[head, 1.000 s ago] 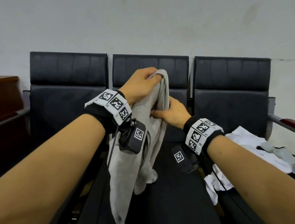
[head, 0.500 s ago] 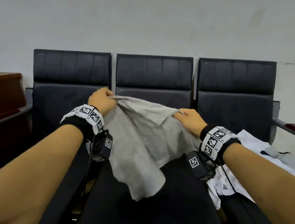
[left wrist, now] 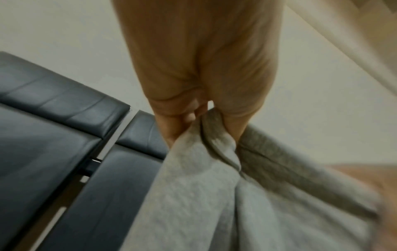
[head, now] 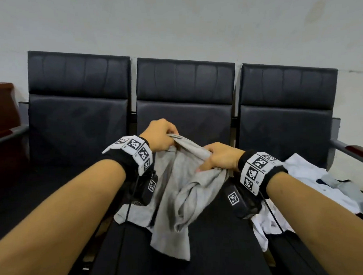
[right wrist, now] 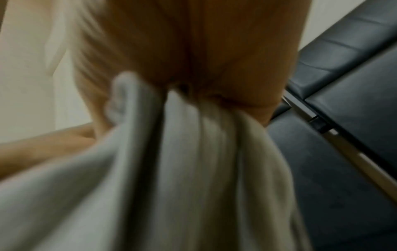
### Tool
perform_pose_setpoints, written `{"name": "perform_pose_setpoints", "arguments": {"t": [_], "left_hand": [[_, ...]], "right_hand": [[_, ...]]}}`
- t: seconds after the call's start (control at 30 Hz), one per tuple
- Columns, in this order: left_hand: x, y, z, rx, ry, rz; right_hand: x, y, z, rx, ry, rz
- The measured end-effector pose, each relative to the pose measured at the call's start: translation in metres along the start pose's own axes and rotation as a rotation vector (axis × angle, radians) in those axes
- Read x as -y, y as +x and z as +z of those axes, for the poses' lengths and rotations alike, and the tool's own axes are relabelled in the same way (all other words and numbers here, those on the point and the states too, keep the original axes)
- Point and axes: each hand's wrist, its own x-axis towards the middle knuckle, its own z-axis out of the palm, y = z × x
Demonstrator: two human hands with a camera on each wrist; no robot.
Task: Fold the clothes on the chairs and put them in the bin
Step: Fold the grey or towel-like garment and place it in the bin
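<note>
— Two hands, both busy with the same grey garment (head: 178,191). See them?

— Yes. Where exactly?

— Over the middle chair (head: 186,116) of the three black ones, just past the centre of the head view. The left hand (head: 161,136) sits toward eleven o'clock of the cloth, fingers curled round a bunched edge. The left wrist view shows it plainly — thumb on one side, fingers (left wrist: 171,122) on the other, fabric squeezed between.

— And the right hand (head: 219,156)?

— At about two o'clock of the garment, close beside the left one but not touching it. It grasps a gathered fold; from the right wrist the picture is blurred, though the grey cloth (right wrist: 193,152) clearly runs up into the fist.

— So the garment is off the seat?

— Its top is lifted. The rest hangs crumpled toward six o'clock, and the lower hem lies on the black seat (head: 212,250) of the middle chair.

— Anything else lying about?

— A heap of white clothes (head: 303,177) on the right chair, at three to four o'clock, with some darker and pale grey pieces mixed in at its far edge. A brown wooden piece of furniture (head: 0,112) stands at nine o'clock, beside the left chair (head: 80,121), and a pale wall (head: 171,23) runs behind the backrests.

— A bin?

— I cannot tell from where I stand.
</note>
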Motion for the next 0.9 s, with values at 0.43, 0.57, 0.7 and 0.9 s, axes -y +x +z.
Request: {"name": "perform_pose_setpoints", "arguments": {"t": [0.43, 0.57, 0.7, 0.9], "left_hand": [[0.012, -0.006, 0.022, 0.339, -0.147, -0.174], [-0.009, -0.004, 0.049, 0.279, -0.455, -0.048], [-0.001, 0.005, 0.047, 0.182, -0.309, -0.005], [0.018, -0.003, 0.029, 0.119, -0.553, -0.215]], "right_hand": [[-0.001, 0.002, -0.004, -0.203, 0.249, -0.078], [0.003, 0.010, 0.007, -0.176, 0.172, -0.059], [-0.012, 0.007, 0.000, -0.221, 0.162, 0.029], [-0.040, -0.004, -0.015, -0.277, 0.456, 0.024]]}}
